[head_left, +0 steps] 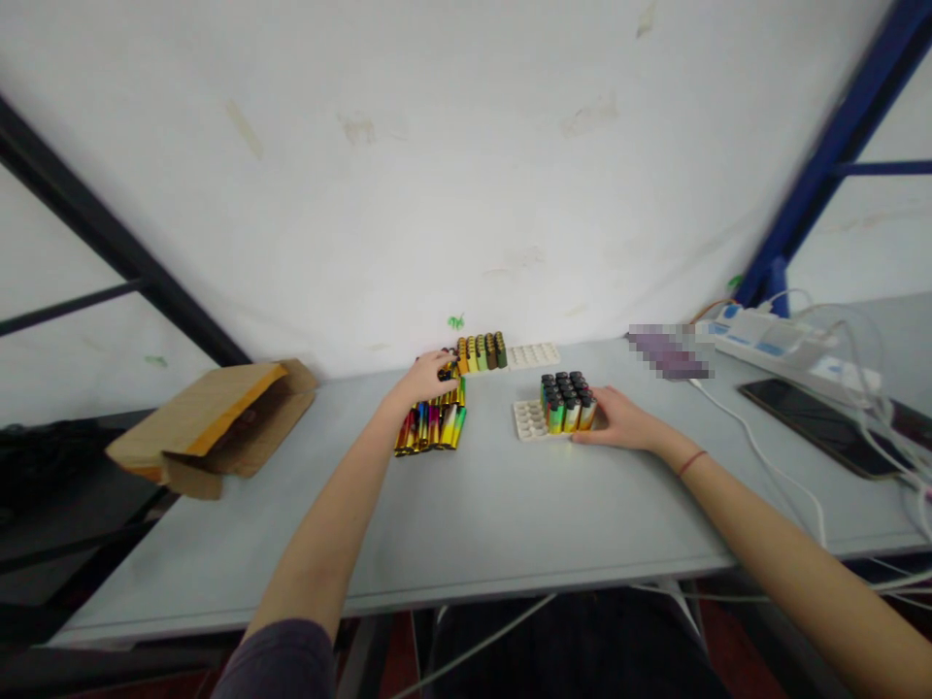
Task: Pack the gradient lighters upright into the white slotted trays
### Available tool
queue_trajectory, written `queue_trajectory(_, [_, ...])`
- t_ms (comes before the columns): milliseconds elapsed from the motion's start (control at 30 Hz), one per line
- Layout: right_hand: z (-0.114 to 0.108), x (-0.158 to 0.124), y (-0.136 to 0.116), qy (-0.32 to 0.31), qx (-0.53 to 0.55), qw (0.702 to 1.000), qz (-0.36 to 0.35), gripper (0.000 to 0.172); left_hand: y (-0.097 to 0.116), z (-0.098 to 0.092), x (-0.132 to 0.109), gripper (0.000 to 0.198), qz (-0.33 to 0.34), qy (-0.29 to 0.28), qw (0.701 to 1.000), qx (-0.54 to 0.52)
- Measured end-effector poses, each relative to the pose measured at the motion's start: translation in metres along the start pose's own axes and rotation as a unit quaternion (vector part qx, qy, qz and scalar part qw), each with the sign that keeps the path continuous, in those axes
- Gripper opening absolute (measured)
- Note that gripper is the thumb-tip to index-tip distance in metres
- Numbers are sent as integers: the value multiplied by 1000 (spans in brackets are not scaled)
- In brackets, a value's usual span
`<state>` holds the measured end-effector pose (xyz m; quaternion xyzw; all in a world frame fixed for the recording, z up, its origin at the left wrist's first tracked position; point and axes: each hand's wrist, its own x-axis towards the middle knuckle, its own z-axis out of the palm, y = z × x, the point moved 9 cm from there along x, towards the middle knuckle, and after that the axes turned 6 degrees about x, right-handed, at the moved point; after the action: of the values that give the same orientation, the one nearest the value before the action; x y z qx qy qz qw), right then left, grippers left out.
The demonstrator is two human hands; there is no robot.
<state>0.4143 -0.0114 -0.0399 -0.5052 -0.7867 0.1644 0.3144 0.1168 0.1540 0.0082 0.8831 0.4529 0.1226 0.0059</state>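
My left hand [423, 381] reaches over a pile of shiny, multicoloured metallic lighters [433, 427], its fingers and thumb curled around dark-topped lighters at the pile's back edge; how many is hidden. Around the right end of a white holed tray [530, 421], my right hand [618, 419] is closed, thumb at the front and fingers behind. Black-topped lighters [566, 400] with coloured bodies stand upright in that tray's right part, while the holes on its left show bare. Behind the pile, gold-topped lighters [482, 351] stand in rows.
A second white holed tray [535, 355] lies near the wall. On the left rests an opened cardboard box [211, 422]. To the right are a pixelated purple item [670, 351], a white power strip [790, 351] with tangled cables, and a black phone [819, 425].
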Motion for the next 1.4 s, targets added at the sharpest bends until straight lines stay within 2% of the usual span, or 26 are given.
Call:
queue_trajectory(167, [0,0,-1,-2,-2,1000,-4,62,-10,7,3,52,20,25,999,2])
queue_trajectory(400, [0,0,-1,0,2,1000,-2,62,-14,13,14,42,-26,39,999,4])
queue_trajectory(467, [0,0,-1,0,2,1000,-4,61,-12,10,12,45,-35,58,998,3])
queue_trajectory(533, [0,0,-1,1,0,1000,-5,60,-8,1,8,53,-48,109,993,1])
queue_trajectory(600, [0,1,-1,2,0,1000,-6,59,3,-16,-2,56,-53,192,980,-12])
queue_trajectory(667, [0,1,-1,1,2,1000,-7,59,26,-29,-12,49,-28,257,965,-39])
queue_trajectory(700, [0,1,-1,0,3,1000,-7,59,43,-32,-15,43,1,266,962,-56])
queue_trajectory(767, [0,0,-2,-2,4,1000,-4,60,85,-31,-19,33,74,241,963,-94])
queue_trajectory(800, [0,0,-2,-2,6,1000,-3,60,108,-27,-20,31,111,211,964,-115])
queue_trajectory(833, [0,0,-2,0,7,1000,-2,60,130,-21,-20,37,139,176,964,-140])
queue_trajectory(933, [1,0,-2,2,14,1000,-6,56,179,5,-17,91,156,66,960,-222])
queue_trajectory(1000, [2,0,-2,-3,12,1000,-8,54,198,24,-15,113,147,0,950,-277])
queue_trajectory(1067, [3,0,0,-5,5,1000,-4,55,204,37,-13,122,124,-24,936,-327])
queue_trajectory(1267, [2,0,1,-2,-4,1000,0,56,193,57,-16,135,71,-55,914,-396])
queue_trajectory(1333, [1,0,0,1,-5,1000,1,58,190,57,-17,127,68,-50,913,-400])
queue_trajectory(1400, [0,0,-1,4,-4,1000,0,60,189,55,-18,110,75,-48,912,-401])
